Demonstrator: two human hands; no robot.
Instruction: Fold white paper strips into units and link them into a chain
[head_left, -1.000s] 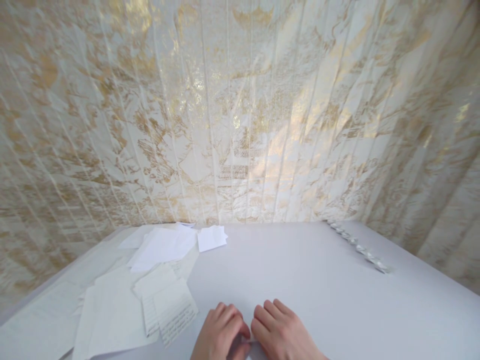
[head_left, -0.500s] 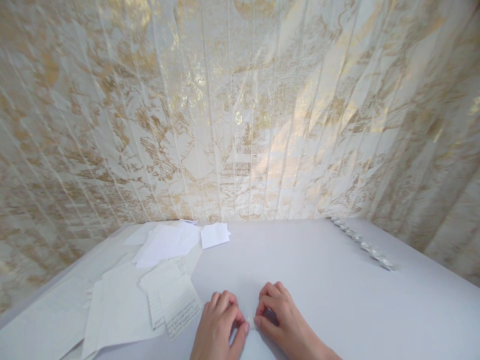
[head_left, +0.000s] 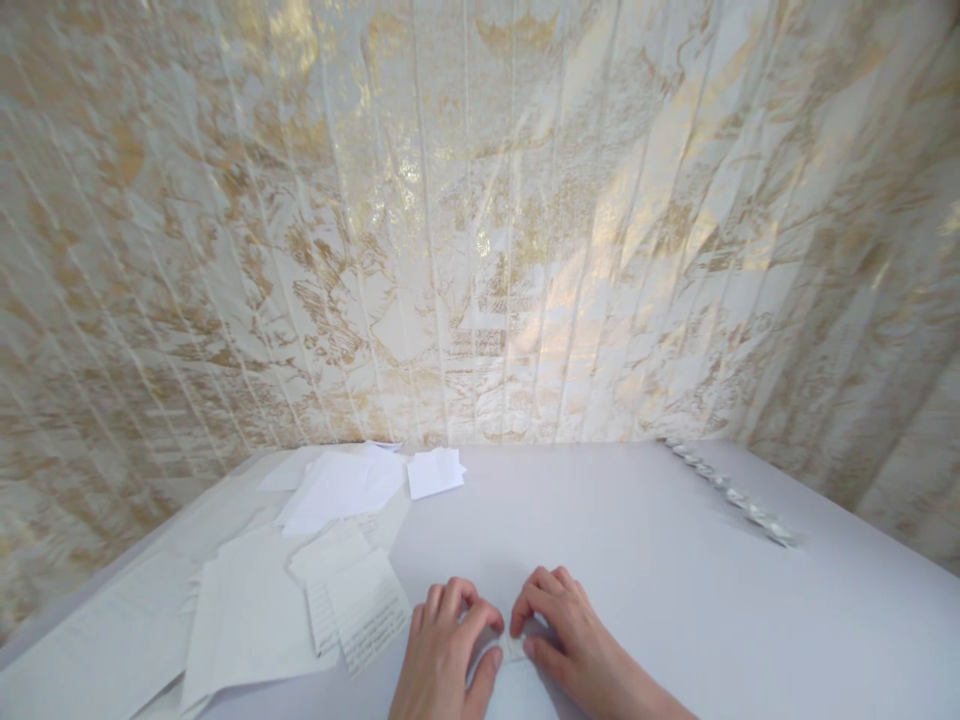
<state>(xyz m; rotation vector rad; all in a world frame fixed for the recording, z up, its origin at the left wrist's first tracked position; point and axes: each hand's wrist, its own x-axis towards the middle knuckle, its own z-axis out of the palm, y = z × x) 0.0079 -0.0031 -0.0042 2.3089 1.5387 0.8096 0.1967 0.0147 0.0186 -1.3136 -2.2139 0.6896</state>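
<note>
At the front middle of the table, a small folded piece of white paper [head_left: 513,650] lies between my two hands. My left hand [head_left: 448,645] is bent round, its index fingertip and thumb at the paper's left edge. From the other side, my right hand [head_left: 562,632] has its index fingertip and thumb on the paper's right edge. The fingers of both hands are curled. The paper's lower part merges with the pale surface below, so its full outline cannot be made out.
Loose white sheets [head_left: 259,600] cover the left of the table, among them a sheet with printed lines [head_left: 373,612]. A small folded paper stack [head_left: 436,473] sits at the back. A row of small folded paper pieces [head_left: 739,497] runs along the right. A patterned curtain [head_left: 480,250] hangs behind.
The fingertips have shifted slightly on the small paper, with index fingers and thumbs a little further apart, and more of it shows between them. The whole view has moved slightly.
</note>
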